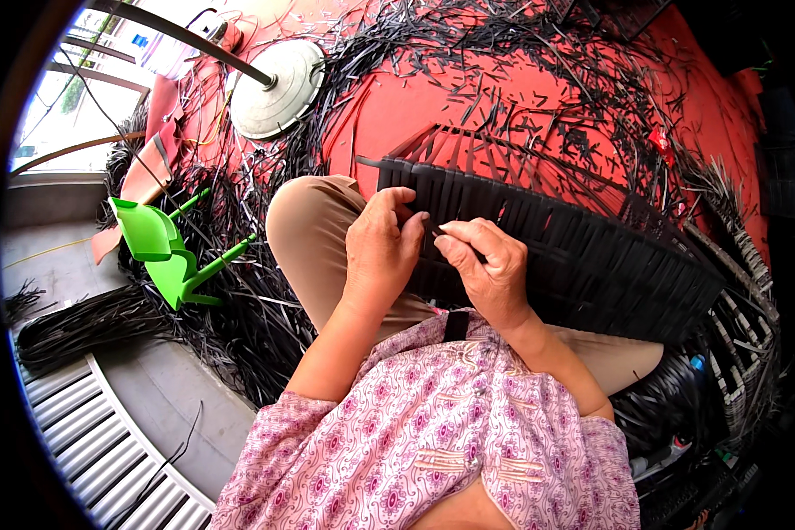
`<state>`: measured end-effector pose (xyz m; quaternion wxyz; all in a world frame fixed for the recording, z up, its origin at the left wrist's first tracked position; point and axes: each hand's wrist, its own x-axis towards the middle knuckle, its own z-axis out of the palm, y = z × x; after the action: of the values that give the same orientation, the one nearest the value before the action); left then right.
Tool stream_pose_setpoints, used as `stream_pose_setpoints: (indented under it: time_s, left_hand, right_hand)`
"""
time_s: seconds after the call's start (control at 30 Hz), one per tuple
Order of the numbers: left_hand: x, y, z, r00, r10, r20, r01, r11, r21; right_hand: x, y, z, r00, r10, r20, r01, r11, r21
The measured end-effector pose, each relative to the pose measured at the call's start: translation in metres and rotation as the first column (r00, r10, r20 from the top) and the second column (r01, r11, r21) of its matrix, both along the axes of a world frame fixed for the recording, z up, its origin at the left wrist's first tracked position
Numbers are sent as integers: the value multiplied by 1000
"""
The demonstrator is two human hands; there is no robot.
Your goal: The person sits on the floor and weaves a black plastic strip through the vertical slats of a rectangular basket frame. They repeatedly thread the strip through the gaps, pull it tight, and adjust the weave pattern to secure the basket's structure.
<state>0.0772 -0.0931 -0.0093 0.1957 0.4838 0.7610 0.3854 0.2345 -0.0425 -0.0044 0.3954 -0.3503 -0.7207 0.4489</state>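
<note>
A black woven basket (548, 231) made of flat strips lies tilted across my lap, its open weave on the far side. Over its left end, my left hand (382, 243) is curled, with thumb and forefinger drawn near each other. My right hand (488, 265) is just to the right, above the near woven face, thumb and forefinger pinched together. The two sets of fingertips face each other with a small gap between them. Whatever the fingers hold is too dark and thin to make out against the black weave.
Black strips (556, 53) and short offcuts litter the red floor. A round pale base with a pole (278, 88) stands at the far left. A green plastic chair (155, 238) and a strip bundle (97, 327) are left; a white slatted piece (106, 442) is lower left.
</note>
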Motion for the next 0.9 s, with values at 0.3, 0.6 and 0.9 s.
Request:
stream_pose_setpoints:
  time_s: [0.3, 0.6, 0.9]
  left_hand:
    - [-7, -3, -4, 995, -43, 86, 39, 998, 52]
    - [-12, -6, -2, 992, -112, 58, 111, 994, 22]
    - [-23, -7, 8, 941, -259, -216, 254, 966, -52]
  right_hand:
    - [-15, 9, 6, 956, -97, 277, 94, 995, 22]
    - [-21, 14, 8, 864, -19, 504, -27, 996, 84]
    - [-24, 12, 8, 866, -20, 499, -41, 993, 111]
